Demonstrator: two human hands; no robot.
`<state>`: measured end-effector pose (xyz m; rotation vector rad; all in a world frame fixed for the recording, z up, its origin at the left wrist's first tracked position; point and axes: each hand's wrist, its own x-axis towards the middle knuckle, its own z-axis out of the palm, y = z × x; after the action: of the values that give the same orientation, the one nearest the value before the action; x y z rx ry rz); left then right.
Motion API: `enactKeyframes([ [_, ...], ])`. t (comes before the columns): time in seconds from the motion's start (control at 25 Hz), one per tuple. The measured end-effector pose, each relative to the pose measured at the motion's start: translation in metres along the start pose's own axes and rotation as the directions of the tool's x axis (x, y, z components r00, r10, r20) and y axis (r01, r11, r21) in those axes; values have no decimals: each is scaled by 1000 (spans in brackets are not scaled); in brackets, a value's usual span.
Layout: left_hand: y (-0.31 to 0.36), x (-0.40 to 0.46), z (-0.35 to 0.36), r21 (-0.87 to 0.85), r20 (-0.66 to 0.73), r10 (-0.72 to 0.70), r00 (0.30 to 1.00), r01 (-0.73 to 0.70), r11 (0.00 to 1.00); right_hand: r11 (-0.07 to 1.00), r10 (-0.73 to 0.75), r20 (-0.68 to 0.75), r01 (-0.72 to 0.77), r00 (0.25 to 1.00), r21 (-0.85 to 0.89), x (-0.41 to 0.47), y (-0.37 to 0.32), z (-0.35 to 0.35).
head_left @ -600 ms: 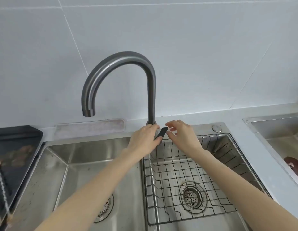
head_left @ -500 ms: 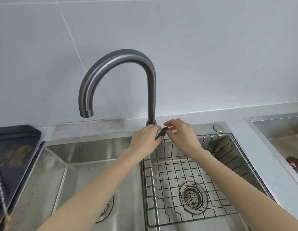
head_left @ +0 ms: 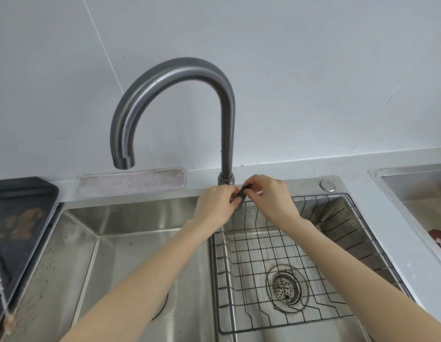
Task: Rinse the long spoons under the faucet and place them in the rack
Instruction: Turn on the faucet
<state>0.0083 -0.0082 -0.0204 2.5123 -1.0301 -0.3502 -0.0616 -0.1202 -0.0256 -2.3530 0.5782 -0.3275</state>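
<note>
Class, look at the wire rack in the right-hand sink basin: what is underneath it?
Under the wire rack you can see the steel sink floor and a round drain strainer. The near right corner is hidden by the right forearm.

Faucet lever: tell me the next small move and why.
Probably lift or swing the small dark faucet lever to start the water. Both hands are pinched on it at the base of the curved grey metal faucet, and nothing flows from its spout yet. No spoons are in view.

Dark grey faucet, black grid-patterned wire rack, silver sink, pale grey wall tiles.
</note>
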Motion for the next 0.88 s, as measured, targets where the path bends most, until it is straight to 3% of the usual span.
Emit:
enactKeyframes([
  [0.08,-3,1,-2,-51,42,-13,999,15,999,1000,2,-2,-2,1000,-3,0,-1,0],
  [0.2,-7,7,-11,-259,28,-25,999,31,965,1000,1,-3,-1,1000,-7,-1,-1,0],
  [0.4,-4,21,-34,-421,-285,-128,950,-4,907,1000,0,-5,0,1000,-22,-1,-1,0],
  [0.88,10,36,-48,-354,-354,-116,928,-19,935,999,-10,-14,9,1000,-36,-2,1,0],
])
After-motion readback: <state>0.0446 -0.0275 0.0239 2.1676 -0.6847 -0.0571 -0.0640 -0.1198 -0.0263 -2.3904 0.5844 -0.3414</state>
